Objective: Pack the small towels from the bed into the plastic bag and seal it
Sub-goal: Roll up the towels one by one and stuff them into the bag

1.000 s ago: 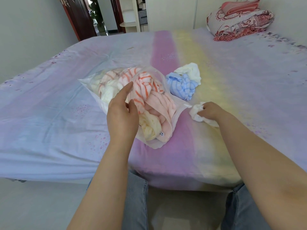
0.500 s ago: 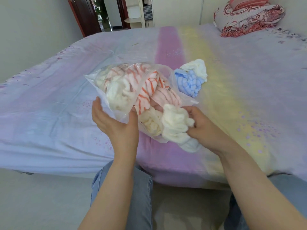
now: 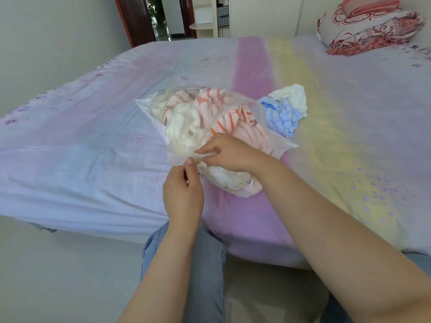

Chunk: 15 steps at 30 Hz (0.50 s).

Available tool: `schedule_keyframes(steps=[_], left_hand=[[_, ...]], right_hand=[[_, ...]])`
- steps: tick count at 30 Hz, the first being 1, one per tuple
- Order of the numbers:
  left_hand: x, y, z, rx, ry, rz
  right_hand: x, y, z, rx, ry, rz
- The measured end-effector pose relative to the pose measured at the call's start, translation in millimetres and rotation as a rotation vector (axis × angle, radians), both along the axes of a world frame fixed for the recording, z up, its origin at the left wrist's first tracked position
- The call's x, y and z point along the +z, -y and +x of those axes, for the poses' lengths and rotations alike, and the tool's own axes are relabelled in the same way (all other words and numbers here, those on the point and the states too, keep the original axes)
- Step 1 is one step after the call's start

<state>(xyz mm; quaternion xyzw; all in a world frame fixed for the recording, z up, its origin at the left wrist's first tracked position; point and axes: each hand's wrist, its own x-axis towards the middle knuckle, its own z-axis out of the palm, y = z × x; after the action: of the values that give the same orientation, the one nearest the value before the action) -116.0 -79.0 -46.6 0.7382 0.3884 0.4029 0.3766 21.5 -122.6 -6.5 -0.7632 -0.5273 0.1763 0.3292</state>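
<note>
One plastic bag (image 3: pixel 261 117) on bed (image 3: pixel 93 148), stuffed with towels (image 3: pixel 224 117); count inside unclear. Two towels outside, just beside: blue (image 3: pixel 279 117), white (image 3: pixel 291 99). Left hand (image 3: pixel 183 192) and right hand (image 3: pixel 229 152) both pinching bag's mouth edge.

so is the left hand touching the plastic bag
Touching: the head view shows the left hand pinching the plastic bag edge at its near corner.
</note>
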Motion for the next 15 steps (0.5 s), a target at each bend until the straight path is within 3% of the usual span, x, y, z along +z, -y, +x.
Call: schedule_keyframes(steps=[3,7,11,15], left_hand=[[-5.8,-4.6,-0.6,0.021,0.086,-0.020],[-16.7,-10.5,0.7,0.066,0.239,-0.020],[-18.6,-11.2,1.2,0.075,0.295,-0.040],[-21.4,-23.3,0.4,0.039,0.273,-0.080]], right_hand=[[13.4,7.5,-1.6,0.109,-0.254,-0.187],[-3.4,-18.6,-10.0,0.195,-0.137,-0.343],[-16.5,-62.9,-5.0,0.036,-0.019,-0.459],[-19.7,-77.8,-7.1,-0.054,0.042,-0.412]])
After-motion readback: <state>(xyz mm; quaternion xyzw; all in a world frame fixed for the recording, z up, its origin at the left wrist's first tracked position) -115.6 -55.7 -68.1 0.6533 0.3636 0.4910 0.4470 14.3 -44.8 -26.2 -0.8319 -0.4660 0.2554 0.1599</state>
